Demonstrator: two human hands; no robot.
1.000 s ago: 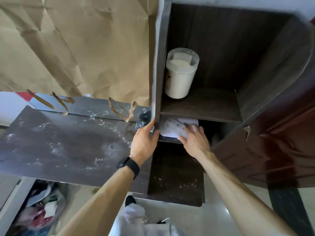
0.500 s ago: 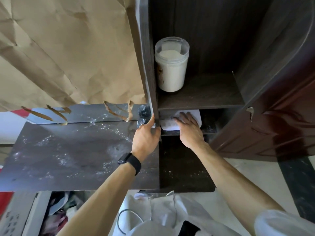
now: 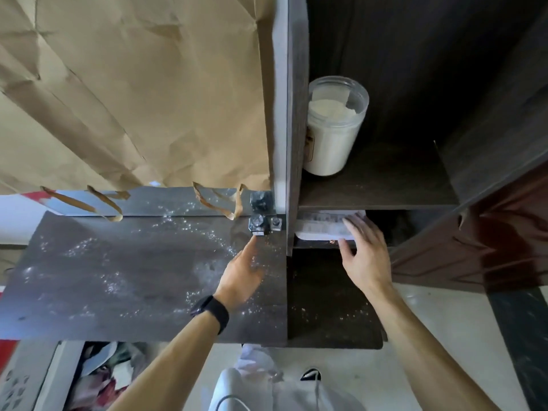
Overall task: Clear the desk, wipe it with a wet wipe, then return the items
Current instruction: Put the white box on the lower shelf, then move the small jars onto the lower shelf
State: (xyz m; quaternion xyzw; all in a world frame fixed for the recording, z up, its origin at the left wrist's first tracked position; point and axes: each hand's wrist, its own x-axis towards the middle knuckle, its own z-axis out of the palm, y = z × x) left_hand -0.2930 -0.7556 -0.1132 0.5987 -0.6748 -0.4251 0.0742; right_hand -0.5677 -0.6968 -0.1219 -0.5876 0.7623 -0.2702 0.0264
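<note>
- My left hand (image 3: 241,269), open, index finger out, reaches toward small bottles (image 3: 261,223) on the dusty desk (image 3: 118,277).
- My right hand (image 3: 363,256) lies spread on a white packet (image 3: 321,228); its print is unreadable.

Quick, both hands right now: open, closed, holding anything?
Left hand: open, empty, index finger pointing toward the small bottles on the desk.
Right hand: open, fingers on the white packet, not gripping it.

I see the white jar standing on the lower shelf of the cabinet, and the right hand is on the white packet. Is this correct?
Not quite. In the head view the white jar stands on the upper shelf of the cabinet, not the lower one. The white packet lies in the slot below that shelf, and the right hand is indeed on it.
</note>
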